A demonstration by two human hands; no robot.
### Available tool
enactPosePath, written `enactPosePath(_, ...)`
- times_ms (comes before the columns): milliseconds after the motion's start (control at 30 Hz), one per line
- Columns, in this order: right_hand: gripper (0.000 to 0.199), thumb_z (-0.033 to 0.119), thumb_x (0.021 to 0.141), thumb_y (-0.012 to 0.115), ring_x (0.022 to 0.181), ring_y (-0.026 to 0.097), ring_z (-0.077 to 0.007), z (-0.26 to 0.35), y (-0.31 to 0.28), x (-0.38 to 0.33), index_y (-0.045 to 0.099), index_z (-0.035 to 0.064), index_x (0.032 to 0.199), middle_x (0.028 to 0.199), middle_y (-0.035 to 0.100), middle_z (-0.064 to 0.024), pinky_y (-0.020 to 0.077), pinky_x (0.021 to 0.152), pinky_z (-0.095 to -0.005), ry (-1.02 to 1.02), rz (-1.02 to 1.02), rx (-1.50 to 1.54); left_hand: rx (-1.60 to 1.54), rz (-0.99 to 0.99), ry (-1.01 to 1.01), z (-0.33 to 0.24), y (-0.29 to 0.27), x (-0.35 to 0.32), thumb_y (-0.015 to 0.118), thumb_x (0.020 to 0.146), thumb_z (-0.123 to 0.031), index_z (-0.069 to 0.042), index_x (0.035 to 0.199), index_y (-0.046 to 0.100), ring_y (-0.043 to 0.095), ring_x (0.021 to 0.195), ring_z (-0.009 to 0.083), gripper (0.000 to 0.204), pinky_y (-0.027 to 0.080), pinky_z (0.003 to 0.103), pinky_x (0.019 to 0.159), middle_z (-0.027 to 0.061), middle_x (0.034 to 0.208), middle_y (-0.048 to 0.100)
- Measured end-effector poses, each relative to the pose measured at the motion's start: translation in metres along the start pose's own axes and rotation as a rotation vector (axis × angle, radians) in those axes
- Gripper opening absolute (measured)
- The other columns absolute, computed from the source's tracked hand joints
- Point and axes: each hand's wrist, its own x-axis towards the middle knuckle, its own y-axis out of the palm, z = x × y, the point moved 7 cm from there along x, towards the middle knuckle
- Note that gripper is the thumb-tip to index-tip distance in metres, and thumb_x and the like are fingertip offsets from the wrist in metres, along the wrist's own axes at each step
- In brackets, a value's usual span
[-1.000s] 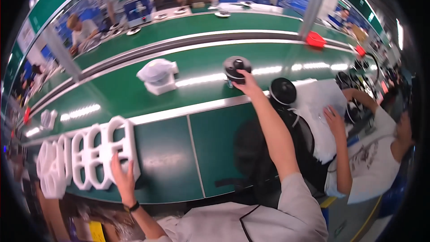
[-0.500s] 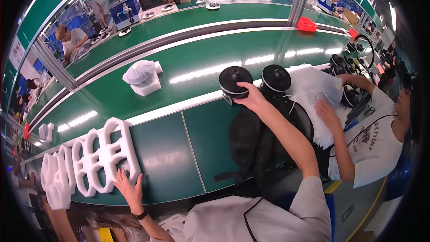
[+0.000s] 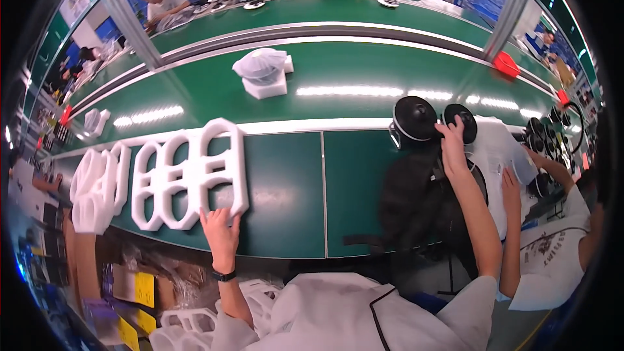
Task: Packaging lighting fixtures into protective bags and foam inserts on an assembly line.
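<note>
Black domes: so the right hand (image 3: 454,146) has let go of the left black dome (image 3: 416,117) and shifted onto the right black dome (image 3: 468,119); both are by the pale rail. Reads to me like one's been parked and attention's on its neighbour.
Right-hand grip: fingers over the dome, can't tell if they're actually gripping.
Left hand: open, fingers spread at the near edge of the white foam trays (image 3: 238,156), basically the same spot as before.
Foam trays: oval holes, nothing in the near ones, just worktop (image 3: 279,195) showing through.
Bagged thing: cloudy wrap (image 3: 259,65) on a white foam block (image 3: 266,89), out on the green belt.
Cardboard box (image 3: 84,260): down below, crumpled clear plastic (image 3: 188,286) beside it.
Red bin (image 3: 507,65): far side, can't make out any contents.
</note>
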Motion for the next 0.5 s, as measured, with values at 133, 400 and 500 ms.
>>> enactPosePath(133, 0.069, 0.010, 0.096, 0.059, 0.151, 0.022, -0.0304, 0.055, 0.048, -0.103, 0.025, 0.0074, 0.156, 0.161, 0.026, -0.0155, 0.0177, 0.122, -0.0424, -0.298, 0.322, -0.154, 0.010, 0.062, -0.010, 0.004, -0.016, -0.005, 0.075, 0.084, -0.021, -0.002, 0.093, 0.067, 0.060, 0.090, 0.0343, 0.022, 0.034, 0.053, 0.111, 0.0138, 0.088, 0.064)
enactPosePath(400, 0.036, 0.004, 0.098, 0.050, 0.131, 0.051, -0.0340, 0.050, -0.106, -0.257, 0.054, -0.0023, 0.133, 0.141, 0.053, -0.0205, 0.0350, 0.114, -0.0435, -0.708, -0.013, -1.008, -0.162, -0.033, 0.142, -0.003, -0.058, 0.039, 0.083, 0.076, -0.026, -0.003, 0.112, 0.065, 0.057, 0.109, 0.0374, 0.046, 0.038, 0.051, 0.108, 0.0161, 0.113, 0.062)
enactPosePath(500, 0.028, 0.009, 0.104, 0.050, 0.117, 0.059, -0.0254, 0.012, -0.270, -0.347, 0.057, -0.0014, 0.128, 0.123, 0.062, -0.0144, 0.0452, 0.104, -0.0374, -0.504, -0.620, -0.851, -0.012, 0.012, 0.122, -0.021, -0.052, 0.055, 0.082, 0.076, -0.027, -0.005, 0.125, 0.060, 0.046, 0.128, 0.0428, 0.059, 0.032, 0.050, 0.113, 0.0221, 0.133, 0.055)
